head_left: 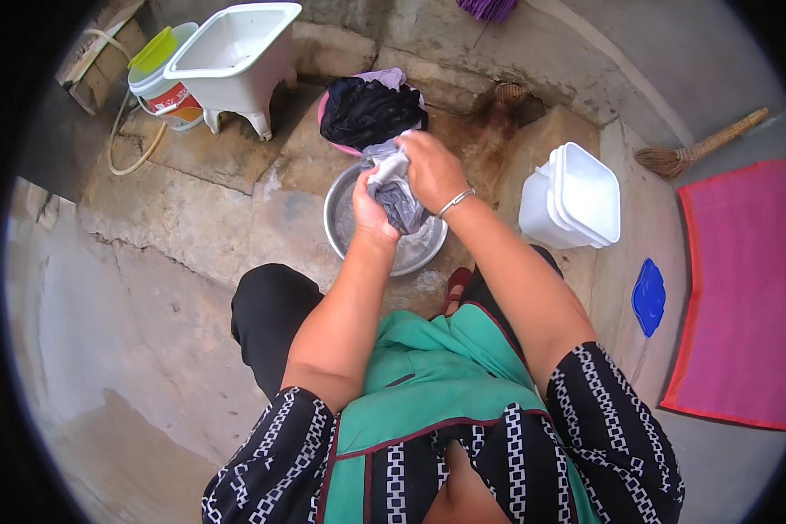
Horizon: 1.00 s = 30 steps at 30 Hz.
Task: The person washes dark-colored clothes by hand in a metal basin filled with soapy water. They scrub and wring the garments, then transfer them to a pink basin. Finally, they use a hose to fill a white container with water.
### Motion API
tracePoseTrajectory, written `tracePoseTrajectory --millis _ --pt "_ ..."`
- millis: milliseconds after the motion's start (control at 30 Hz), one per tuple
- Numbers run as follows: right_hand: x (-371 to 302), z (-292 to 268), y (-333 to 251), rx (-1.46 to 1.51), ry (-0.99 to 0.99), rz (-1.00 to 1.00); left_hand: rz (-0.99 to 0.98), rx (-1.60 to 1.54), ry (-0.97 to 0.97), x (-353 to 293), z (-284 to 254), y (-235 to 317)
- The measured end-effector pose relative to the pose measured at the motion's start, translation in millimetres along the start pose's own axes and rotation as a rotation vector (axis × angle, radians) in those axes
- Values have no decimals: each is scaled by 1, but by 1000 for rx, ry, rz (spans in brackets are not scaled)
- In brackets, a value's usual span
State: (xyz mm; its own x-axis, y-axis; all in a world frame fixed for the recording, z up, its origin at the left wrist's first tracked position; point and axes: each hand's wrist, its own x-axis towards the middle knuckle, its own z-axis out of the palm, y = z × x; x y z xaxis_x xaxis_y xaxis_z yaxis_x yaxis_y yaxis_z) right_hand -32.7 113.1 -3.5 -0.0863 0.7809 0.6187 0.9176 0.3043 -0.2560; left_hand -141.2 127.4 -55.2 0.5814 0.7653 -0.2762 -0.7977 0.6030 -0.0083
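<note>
My left hand (373,210) and my right hand (434,173) are both closed on a wet-looking grey and white cloth (396,194). They hold it bunched up above a round metal basin (333,229) with water in it. The right hand grips the cloth's upper, whiter end, and the left hand grips it from the side. My forearms and the cloth hide part of the basin. Just beyond the basin, a pink tub (322,109) holds a heap of black clothes (371,113) with a lilac cloth (384,77) at its far edge.
A white plastic washbasin on legs (266,65) stands far left, beside a white bucket (150,92) and a hose (140,164). To the right are white square containers (546,205), a short broom (703,144), a blue plastic piece (648,297) and a pink mat (747,288).
</note>
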Motion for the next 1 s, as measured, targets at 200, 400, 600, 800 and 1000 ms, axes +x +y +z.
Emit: tracePoseTrajectory --millis 200,400,600,800,1000 --pt "-21 -21 -2 382 -207 234 -122 45 -88 -13 5 31" --pt "-39 10 51 1404 -222 1531 -218 70 -235 -16 54 25" --pt "2 -7 44 2258 -182 989 -337 242 -161 -19 71 22" --pt "7 -6 12 702 68 791 -220 436 145 21 22 20" --pt "-16 27 -1 274 36 318 -28 459 12 13 26 -6"
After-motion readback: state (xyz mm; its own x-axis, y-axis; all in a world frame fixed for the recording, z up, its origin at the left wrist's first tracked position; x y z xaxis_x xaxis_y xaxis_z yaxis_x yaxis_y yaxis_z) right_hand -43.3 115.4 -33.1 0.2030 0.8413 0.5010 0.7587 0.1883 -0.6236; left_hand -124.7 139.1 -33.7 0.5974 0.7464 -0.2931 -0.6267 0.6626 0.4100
